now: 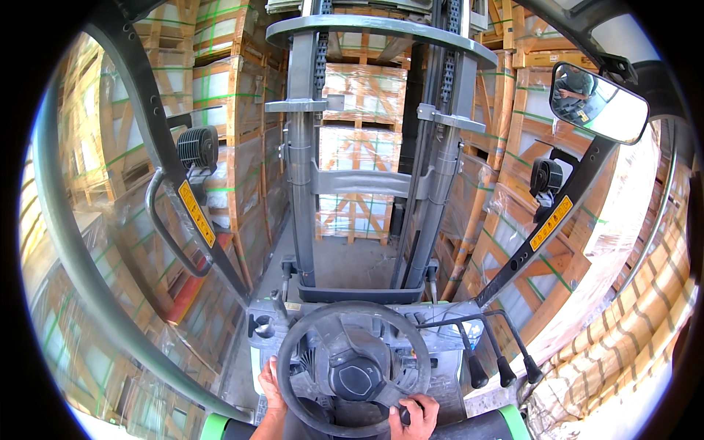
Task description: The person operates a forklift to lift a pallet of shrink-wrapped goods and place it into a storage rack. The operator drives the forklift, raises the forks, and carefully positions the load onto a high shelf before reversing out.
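I sit at the black steering wheel [352,307] of a forklift. My left hand [271,386] is closed at the lower left of its rim, some fingers hidden by the rim. On the lower right of the wheel, my right hand [416,418] wraps round a dark spinner knob [404,415]. Three black-knobbed control levers [506,372] stand to the right of the wheel, apart from my right hand. A small dashboard lever [279,304] rises at the left of the console.
Ahead stands the grey mast [301,198], with wrapped crates [359,158] stacked beyond it. Tall wooden crates [213,95] line the left side, more crates [543,176] the right. A mirror [601,106] hangs upper right. Cab pillars [158,125] frame the view.
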`<move>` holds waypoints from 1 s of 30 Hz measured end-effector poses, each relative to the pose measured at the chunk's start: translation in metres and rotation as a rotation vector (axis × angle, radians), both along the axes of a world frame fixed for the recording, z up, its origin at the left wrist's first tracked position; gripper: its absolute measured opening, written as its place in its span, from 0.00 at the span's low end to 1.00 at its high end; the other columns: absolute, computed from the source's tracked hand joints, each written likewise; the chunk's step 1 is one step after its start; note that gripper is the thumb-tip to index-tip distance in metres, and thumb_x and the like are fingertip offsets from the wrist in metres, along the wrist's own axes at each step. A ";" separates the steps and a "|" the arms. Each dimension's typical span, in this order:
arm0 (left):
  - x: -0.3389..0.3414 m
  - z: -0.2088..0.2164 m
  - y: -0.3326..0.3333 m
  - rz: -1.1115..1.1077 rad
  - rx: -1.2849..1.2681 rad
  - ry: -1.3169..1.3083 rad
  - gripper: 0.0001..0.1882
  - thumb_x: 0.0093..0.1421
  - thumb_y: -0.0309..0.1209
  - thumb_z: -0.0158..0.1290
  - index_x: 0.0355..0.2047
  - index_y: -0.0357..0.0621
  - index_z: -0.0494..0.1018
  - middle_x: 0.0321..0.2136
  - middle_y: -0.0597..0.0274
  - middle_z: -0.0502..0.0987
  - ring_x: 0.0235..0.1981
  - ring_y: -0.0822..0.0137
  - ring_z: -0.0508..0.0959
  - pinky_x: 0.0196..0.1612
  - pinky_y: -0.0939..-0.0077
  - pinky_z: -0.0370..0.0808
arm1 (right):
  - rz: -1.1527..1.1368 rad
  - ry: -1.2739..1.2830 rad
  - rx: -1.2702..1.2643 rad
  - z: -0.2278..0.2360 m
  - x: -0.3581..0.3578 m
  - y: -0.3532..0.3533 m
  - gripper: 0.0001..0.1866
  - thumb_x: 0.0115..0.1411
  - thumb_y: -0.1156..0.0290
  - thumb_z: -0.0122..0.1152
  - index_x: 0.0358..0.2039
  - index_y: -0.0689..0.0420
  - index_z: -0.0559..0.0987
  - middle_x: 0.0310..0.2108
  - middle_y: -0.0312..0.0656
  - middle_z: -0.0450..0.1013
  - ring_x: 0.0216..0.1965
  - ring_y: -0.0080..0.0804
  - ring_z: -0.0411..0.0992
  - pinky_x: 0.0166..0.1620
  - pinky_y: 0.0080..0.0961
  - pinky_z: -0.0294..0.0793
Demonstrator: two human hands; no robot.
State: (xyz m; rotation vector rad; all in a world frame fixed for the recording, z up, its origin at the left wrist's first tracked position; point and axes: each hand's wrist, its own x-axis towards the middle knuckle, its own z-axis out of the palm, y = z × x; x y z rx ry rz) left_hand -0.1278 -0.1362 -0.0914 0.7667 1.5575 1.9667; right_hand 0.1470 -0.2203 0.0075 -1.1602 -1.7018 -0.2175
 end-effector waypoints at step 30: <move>0.043 0.003 -0.150 -0.015 -0.001 -0.038 0.23 0.70 0.42 0.46 0.20 0.41 0.67 0.16 0.72 0.63 0.21 0.78 0.59 0.24 0.75 0.58 | 0.017 0.044 -0.034 -0.002 0.041 -0.147 0.15 0.54 0.74 0.68 0.42 0.58 0.76 0.45 0.50 0.70 0.44 0.50 0.68 0.46 0.42 0.70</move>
